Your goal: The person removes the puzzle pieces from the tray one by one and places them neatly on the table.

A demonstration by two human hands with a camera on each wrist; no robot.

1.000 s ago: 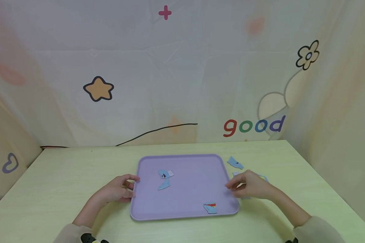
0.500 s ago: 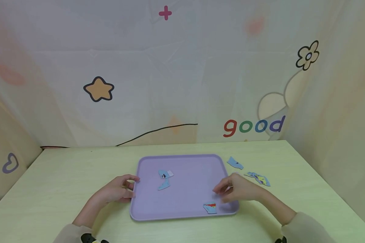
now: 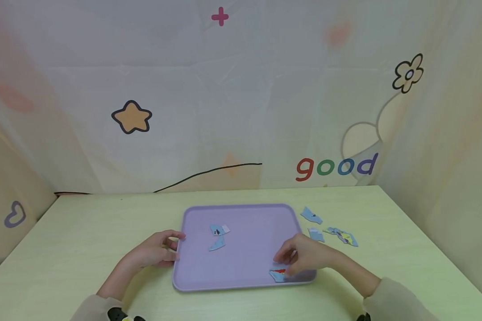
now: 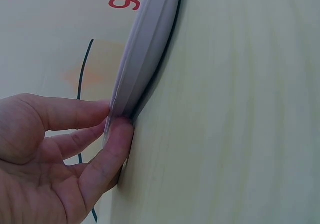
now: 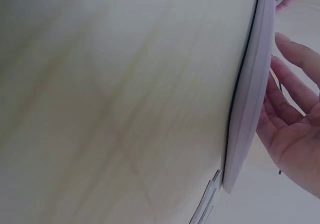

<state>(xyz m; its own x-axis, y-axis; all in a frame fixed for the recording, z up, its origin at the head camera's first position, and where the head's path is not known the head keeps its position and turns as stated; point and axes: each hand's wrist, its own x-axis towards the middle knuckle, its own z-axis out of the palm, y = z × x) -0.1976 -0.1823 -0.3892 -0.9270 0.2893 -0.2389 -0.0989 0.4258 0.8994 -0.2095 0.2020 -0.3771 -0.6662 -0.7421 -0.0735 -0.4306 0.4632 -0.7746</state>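
A lilac tray (image 3: pixel 245 249) lies on the table, with my left hand (image 3: pixel 156 249) holding its left rim. The left wrist view shows that hand's thumb (image 4: pixel 112 154) against the tray's outer wall and a finger at the rim. Over the tray's near right corner is my right hand (image 3: pixel 307 256), fingers bent and fingertips over a blue puzzle piece with a red patch (image 3: pixel 277 274), partly covering it. On the tray's left half lie a blue piece with a white corner (image 3: pixel 218 229) and a plain blue piece (image 3: pixel 217 243).
Right of the tray on the table lie a blue puzzle piece with a dark spot (image 3: pixel 311 216), a blue and white piece (image 3: pixel 316 234) and some joined or overlapping yellow-blue pieces (image 3: pixel 342 236). A printed curtain (image 3: pixel 176 111) encloses the table's back and sides.
My right hand has moved left and down from the tray's right rim to the red-patched puzzle piece, uncovering the pieces beside the tray. The left hand stays at the rim.
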